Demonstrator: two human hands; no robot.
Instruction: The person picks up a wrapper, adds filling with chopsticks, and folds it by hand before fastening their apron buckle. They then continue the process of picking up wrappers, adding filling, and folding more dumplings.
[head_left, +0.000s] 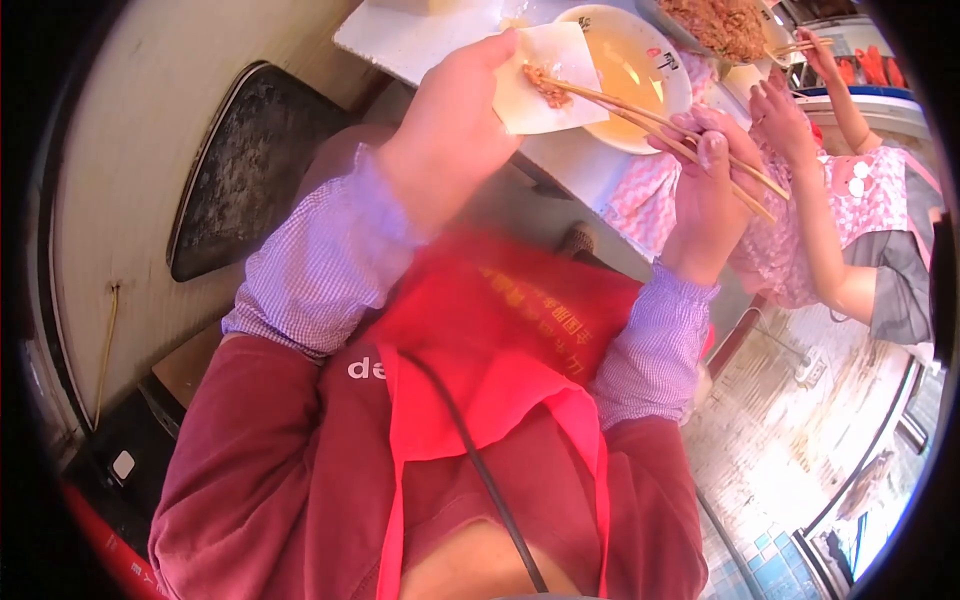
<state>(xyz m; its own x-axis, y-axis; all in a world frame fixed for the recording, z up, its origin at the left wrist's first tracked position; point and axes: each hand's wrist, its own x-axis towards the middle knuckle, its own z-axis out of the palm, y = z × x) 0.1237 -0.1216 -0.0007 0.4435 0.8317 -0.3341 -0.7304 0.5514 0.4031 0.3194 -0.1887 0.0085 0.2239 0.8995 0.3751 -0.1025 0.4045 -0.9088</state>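
My left hand (460, 115) holds a square, pale dough wrapper (520, 112) near the table's edge, its fingers under and behind the sheet. A small lump of reddish minced filling (548, 90) lies on the wrapper. In my right hand (715, 175) is a pair of wooden chopsticks (640, 115), their tips touching the filling. Just beyond the wrapper stands a white bowl (679, 85) of yellowish liquid, partly hidden by the wrapper and chopsticks.
A large bowl of minced filling (712, 25) stands at the far side of the white table (400, 45). At the right, a co-worker in a pink patterned apron (870, 195) also holds chopsticks. A dark chair back (240, 170) stands at my left.
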